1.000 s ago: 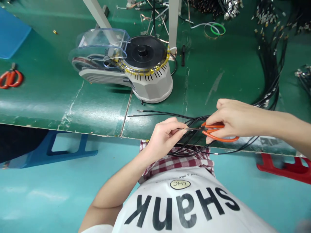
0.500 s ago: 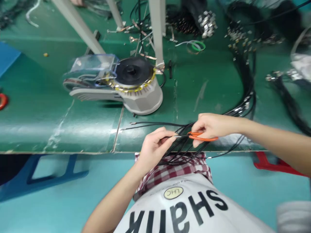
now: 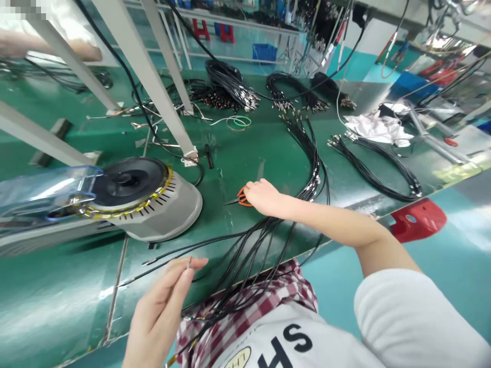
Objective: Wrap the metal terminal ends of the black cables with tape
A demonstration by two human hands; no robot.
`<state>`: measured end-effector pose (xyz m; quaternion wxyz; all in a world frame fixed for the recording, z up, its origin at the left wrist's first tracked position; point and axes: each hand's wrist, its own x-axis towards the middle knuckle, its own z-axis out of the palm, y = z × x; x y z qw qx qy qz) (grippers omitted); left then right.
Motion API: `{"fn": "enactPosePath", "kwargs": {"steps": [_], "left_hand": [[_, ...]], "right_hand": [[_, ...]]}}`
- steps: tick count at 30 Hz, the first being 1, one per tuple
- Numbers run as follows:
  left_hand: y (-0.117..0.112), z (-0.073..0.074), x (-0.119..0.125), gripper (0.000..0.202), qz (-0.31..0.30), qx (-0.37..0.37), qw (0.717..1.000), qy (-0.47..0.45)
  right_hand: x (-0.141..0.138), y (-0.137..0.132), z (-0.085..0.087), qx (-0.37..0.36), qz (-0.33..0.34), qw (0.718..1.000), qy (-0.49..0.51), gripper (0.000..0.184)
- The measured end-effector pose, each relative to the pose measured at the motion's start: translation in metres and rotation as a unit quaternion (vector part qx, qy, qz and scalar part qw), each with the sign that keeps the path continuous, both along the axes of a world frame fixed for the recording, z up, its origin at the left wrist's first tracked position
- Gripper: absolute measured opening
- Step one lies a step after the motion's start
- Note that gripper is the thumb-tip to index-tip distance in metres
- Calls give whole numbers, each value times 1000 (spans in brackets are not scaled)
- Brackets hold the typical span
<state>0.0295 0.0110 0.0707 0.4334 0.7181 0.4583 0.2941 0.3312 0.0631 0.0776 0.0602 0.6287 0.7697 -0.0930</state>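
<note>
My right hand [image 3: 264, 197] reaches out over the green bench [image 3: 249, 158] and is closed round small orange-handled scissors [image 3: 238, 198], whose blades point left on the surface. My left hand [image 3: 163, 306] is near the bench's front edge, thumb and forefinger pinched on a tiny piece I cannot make out, by the tip of a thin black cable. A bundle of black cables [image 3: 245, 258] runs from my lap up across the bench under my right forearm.
A grey tape dispenser [image 3: 141, 199] with a black reel stands at the left. Grey frame legs [image 3: 146, 71] rise behind it. Several cable bundles [image 3: 379, 168] with metal ends lie at the back and right. Another person's arm [image 3: 49, 46] shows far left. A red stool [image 3: 418, 220] stands right.
My hands have parted: the right carried the scissors out onto the bench, the left dropped toward the front edge. The view swung up and right, showing more of the bench.
</note>
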Motion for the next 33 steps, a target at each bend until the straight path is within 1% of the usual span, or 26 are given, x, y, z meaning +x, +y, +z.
{"fn": "enactPosePath", "kwargs": {"steps": [2, 3, 4, 5, 6, 7, 8, 9, 10, 12, 15, 17, 19, 21, 24, 26, 28, 29, 31, 33], "left_hand": [[2, 2, -8, 21, -17, 3, 1000, -5], [3, 3, -11, 16, -20, -15, 999, -22], [3, 4, -12, 13, -13, -42, 998, -50], [2, 6, -12, 11, 5, -81, 993, -87], [2, 8, -11, 11, 32, -126, 983, -127], [1, 10, -9, 12, 69, -170, 969, -164], [0, 12, -6, 13, 106, -210, 953, -192], [-1, 13, -4, 14, 140, -239, 937, -212], [-2, 14, -1, 16, 168, -259, 924, -227], [-2, 12, 4, 23, 197, -276, 908, -247], [-2, 3, 9, 33, 213, -271, 904, -253], [-2, -5, 12, 37, 227, -275, 900, -250], [-2, -11, 13, 38, 239, -292, 891, -254], [-3, -15, 13, 40, 248, -313, 880, -256], [-4, -16, 11, 42, 253, -332, 872, -257], [-5, -17, 8, 45, 248, -342, 869, -256], [-5, -18, 6, 49, 243, -350, 867, -259], [-5, -19, 4, 51, 240, -355, 865, -261], [-5, -20, 3, 55, 235, -357, 865, -262], [-4, -19, 3, 55, 235, -345, 872, -255]], "right_hand": [[-10, -8, 10, 12, 30, 999, 26, 30], [-18, -13, 14, 7, 59, 996, 67, 33], [-28, -20, 16, -7, 94, 988, 122, 40], [-38, -26, 18, -36, 136, 969, 204, 49], [-49, -32, 17, -70, 173, 941, 283, 57], [-60, -38, 15, -99, 200, 913, 340, 59], [-69, -43, 12, -114, 214, 895, 373, 55], [-76, -47, 9, -115, 220, 890, 384, 51], [-80, -49, 5, -107, 218, 892, 381, 47], [-83, -53, -2, -89, 212, 901, 367, 42], [-78, -53, -13, -96, 214, 915, 328, 42], [-73, -50, -21, -57, 189, 938, 283, 46], [-68, -45, -30, 16, 157, 958, 240, 47], [-63, -38, -38, 70, 142, 964, 215, 47], [-58, -30, -44, 84, 119, 966, 215, 43], [-57, -29, -41, 86, 99, 968, 214, 36], [-61, -33, -35, 84, 97, 963, 237, 32], [-63, -36, -32, 70, 106, 956, 266, 33], [-70, -44, -25, 10, 138, 930, 340, 40], [-75, -50, -20, -75, 182, 900, 388, 45]]}}
